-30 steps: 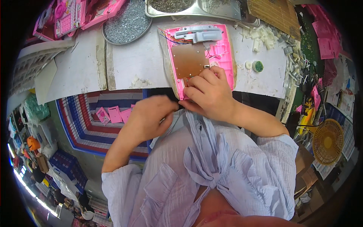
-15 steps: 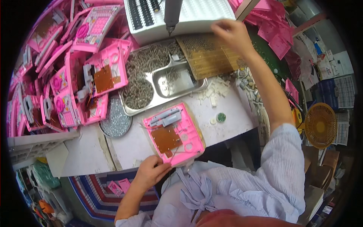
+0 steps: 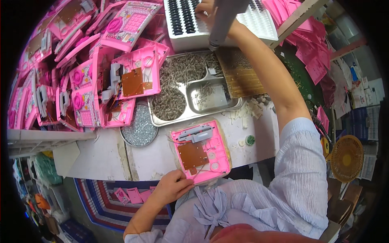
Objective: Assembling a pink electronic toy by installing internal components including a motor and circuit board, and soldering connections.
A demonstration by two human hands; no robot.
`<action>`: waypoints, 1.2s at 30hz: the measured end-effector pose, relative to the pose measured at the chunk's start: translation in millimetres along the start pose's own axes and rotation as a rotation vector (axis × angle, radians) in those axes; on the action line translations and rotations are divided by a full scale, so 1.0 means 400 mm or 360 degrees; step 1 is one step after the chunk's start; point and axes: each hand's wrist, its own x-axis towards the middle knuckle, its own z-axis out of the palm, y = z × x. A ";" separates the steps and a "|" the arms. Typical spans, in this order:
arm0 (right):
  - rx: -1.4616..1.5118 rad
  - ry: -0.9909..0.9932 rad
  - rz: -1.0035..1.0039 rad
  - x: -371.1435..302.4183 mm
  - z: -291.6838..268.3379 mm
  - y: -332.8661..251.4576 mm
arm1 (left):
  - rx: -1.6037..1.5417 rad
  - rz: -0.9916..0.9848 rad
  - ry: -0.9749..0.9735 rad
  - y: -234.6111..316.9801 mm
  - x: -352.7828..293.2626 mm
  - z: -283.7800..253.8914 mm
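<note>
A pink plastic casing (image 3: pixel 221 156) lies open on the near edge of the bench, with a brown circuit board (image 3: pixel 192 155) and a grey plastic part (image 3: pixel 201 136) inside it. My left hand (image 3: pixel 174 187) pinches its near left corner, where thin wires run. At the top of the view my right hand (image 3: pixel 207 11) reaches into a white foam tray (image 3: pixel 190 42), fingers bent down beside rows of black parts (image 3: pixel 187 18). What those fingers hold, if anything, is hidden. A hanging power screwdriver (image 3: pixel 225 24) crosses in front of that hand, its tip blurred.
Behind the casing stands a steel tray (image 3: pixel 190 117) heaped with screws. Left of it are a round dish of small metal pieces (image 3: pixel 139 125) and a high pile of pink casings (image 3: pixel 87 77). White plastic bits (image 3: pixel 251 109) and a green round piece (image 3: pixel 250 140) lie to the right.
My right hand has moved left and away from me, from above the brown board to the rows of black parts. My left hand stays at the casing's corner. The whole view has shifted.
</note>
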 end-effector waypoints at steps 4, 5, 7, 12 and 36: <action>-0.0866 0.0049 -0.0081 0.025 0.003 -0.072 | 0.0006 -0.0021 0.0040 0.001 -0.013 0.000; -0.0834 0.0100 0.0001 0.010 -0.031 -0.100 | -0.0024 -0.0008 0.0032 -0.002 -0.010 0.004; -0.0718 0.0184 0.0134 -0.046 -0.059 -0.169 | 0.0004 0.0044 0.0074 -0.007 -0.002 0.009; 0.0089 0.0277 0.0573 -0.350 -0.028 -0.543 | 0.0018 -0.0023 0.0171 -0.005 -0.012 0.027; -0.0085 -0.0490 0.0408 -0.717 0.091 -0.738 | 0.0310 0.0058 0.0023 0.021 0.008 -0.003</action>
